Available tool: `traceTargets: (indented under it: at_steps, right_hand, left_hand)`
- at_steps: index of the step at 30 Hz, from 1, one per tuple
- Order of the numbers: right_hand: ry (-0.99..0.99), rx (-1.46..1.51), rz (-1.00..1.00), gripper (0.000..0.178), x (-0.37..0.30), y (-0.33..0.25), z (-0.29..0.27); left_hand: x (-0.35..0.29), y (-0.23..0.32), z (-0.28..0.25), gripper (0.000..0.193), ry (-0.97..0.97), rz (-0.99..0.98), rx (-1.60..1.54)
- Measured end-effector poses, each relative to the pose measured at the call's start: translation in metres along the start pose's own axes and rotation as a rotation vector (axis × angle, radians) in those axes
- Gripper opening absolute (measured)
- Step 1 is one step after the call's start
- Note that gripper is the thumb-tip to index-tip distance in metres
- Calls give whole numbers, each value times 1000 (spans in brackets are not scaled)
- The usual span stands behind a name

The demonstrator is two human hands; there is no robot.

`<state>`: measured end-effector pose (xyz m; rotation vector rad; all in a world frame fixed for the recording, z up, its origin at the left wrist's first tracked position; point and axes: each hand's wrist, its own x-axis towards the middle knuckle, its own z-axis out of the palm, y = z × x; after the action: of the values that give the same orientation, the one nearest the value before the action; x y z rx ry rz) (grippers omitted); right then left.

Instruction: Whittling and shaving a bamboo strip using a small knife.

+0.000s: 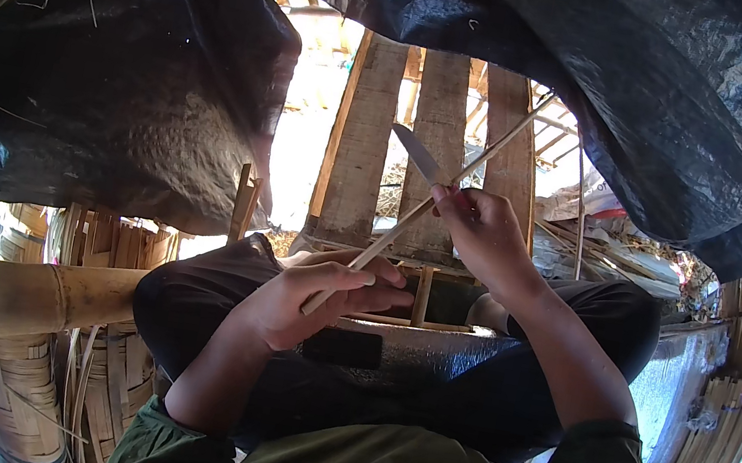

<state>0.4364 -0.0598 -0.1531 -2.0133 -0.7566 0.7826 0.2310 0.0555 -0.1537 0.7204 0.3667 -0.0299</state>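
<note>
A long thin bamboo stick (404, 222) runs slantwise from my left palm up to the far right. My left hand (297, 293) holds its near end, the thumb laid over it and the other fingers partly stretched beneath. In my right hand (487, 231) is a knife (417, 153), its blade angled up to the left. The blade's lower part lies at the stick, close to my right thumb and fingers. The knife's handle is mostly hidden by the right hand.
Wooden planks (368, 133) rise in front of my crossed legs. Black plastic sheeting (667, 104) hangs above and on both sides. A thick bamboo pole (17, 295) lies at the left, above woven bamboo strips (21, 384). Bundled thin sticks (717, 437) stand at the right.
</note>
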Motion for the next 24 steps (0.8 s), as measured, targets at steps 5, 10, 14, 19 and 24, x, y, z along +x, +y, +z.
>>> traceTargets:
  at_steps: [5, 10, 14, 19, 24]
  right_hand:
    - [7, 63, -3, 46, -1, -3, 1]
    - [-4, -151, 15, 42, -1, -5, -1]
    - [113, -226, -248, 42, -9, 5, 7]
    - [-43, -207, 131, 53, 6, -21, -8]
    - [-125, -143, 69, 60, 5, -16, -4]
  left_hand:
    - [-1, 5, 0, 42, 54, -55, 29]
    - [-8, 22, 11, 46, 181, -106, 193]
    - [-9, 28, 4, 46, 66, -178, 63]
    - [-9, 23, 4, 46, 127, -289, -19]
    - [-1, 22, 6, 38, 160, -257, 48]
